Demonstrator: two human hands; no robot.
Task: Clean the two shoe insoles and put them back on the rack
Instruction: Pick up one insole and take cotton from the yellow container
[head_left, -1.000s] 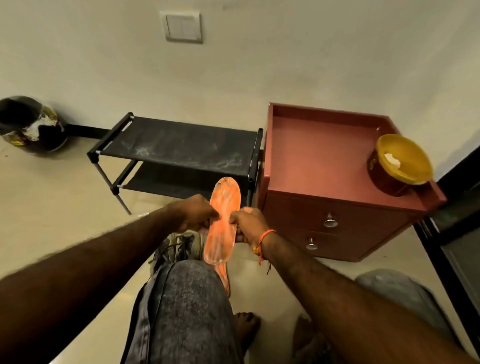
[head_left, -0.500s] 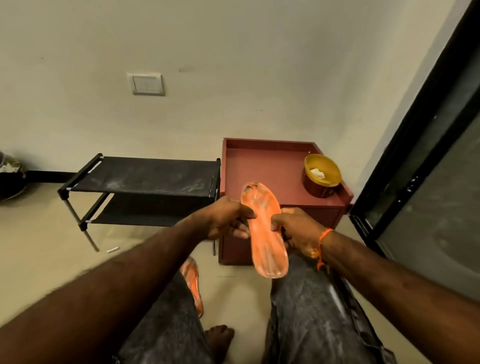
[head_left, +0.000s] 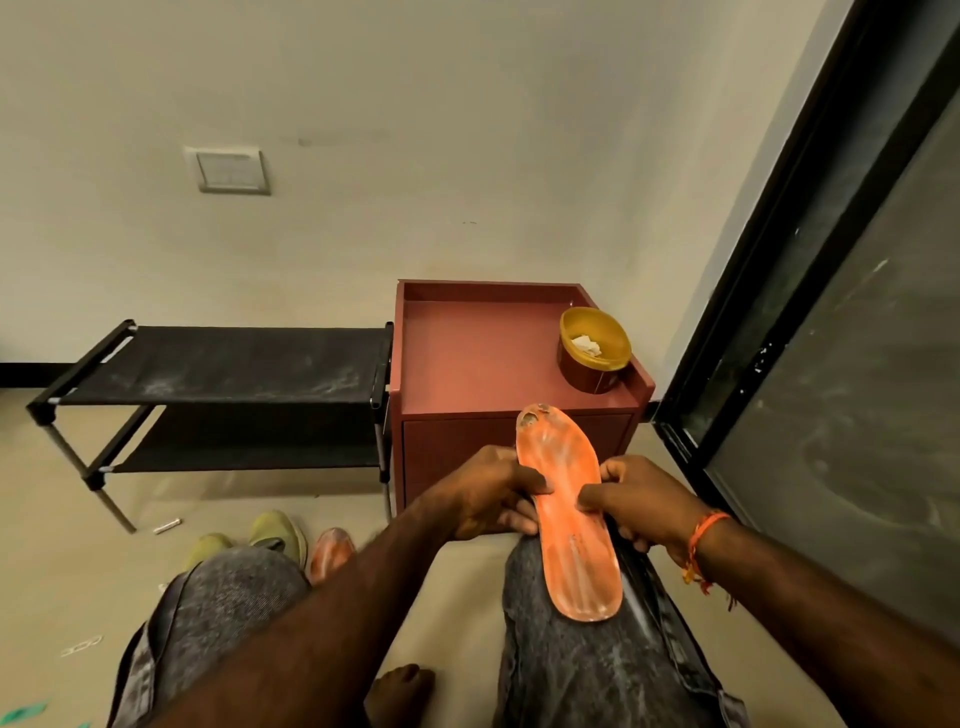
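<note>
Our left hand (head_left: 485, 496) and right hand (head_left: 636, 501) pinched the orange insole (head_left: 569, 512) at its edges over our right knee (head_left: 582, 654).

A red cabinet (head_left: 483, 358) bears a yellow bowl (head_left: 594, 340), green shoes (head_left: 275, 530) nearby

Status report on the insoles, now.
Left hand and right hand grip one orange insole over the knee. Second insole on floor. Rack bare, nothing blocking.

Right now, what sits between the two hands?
In the head view, the orange insole, gripped by the left hand and right hand.
</note>
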